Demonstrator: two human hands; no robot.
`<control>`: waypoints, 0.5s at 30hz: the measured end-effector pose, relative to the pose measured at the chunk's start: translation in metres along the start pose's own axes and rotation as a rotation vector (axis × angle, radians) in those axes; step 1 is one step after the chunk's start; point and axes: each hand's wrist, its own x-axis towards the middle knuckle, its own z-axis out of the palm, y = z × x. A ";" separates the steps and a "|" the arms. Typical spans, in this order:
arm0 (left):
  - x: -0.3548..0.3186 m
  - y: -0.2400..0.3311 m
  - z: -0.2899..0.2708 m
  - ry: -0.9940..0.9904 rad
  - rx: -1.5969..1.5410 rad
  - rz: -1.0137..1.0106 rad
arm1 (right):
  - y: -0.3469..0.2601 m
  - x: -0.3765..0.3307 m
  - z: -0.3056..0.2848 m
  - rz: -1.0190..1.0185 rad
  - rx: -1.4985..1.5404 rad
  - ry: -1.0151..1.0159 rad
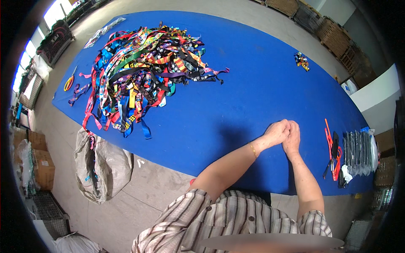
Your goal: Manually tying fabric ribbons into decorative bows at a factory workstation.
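I see left hand (277, 132) and right hand (292, 138) curled together, any grasp unclear; straps (137, 71) lie well left, red strips (328, 137) nearer, rightward.

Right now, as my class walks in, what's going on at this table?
A person has the left hand and right hand together over the blue table; whether anything is between the fingers cannot be told. A large, tangled pile of colourful straps lies toward the left, with yellow-handled scissors beyond its left edge. A row of dark packages lies at the right.
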 end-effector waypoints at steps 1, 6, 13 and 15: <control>0.000 -0.001 0.000 0.001 0.006 0.002 | -0.001 0.000 0.000 0.018 -0.018 -0.009; 0.001 -0.015 0.003 0.021 0.021 0.079 | -0.009 -0.001 -0.001 -0.012 0.000 0.014; 0.001 -0.006 -0.009 -0.035 -0.131 -0.052 | -0.012 0.001 0.004 -0.080 0.016 0.080; 0.000 -0.003 -0.011 -0.038 -0.117 -0.054 | -0.010 0.002 0.006 -0.098 -0.032 0.093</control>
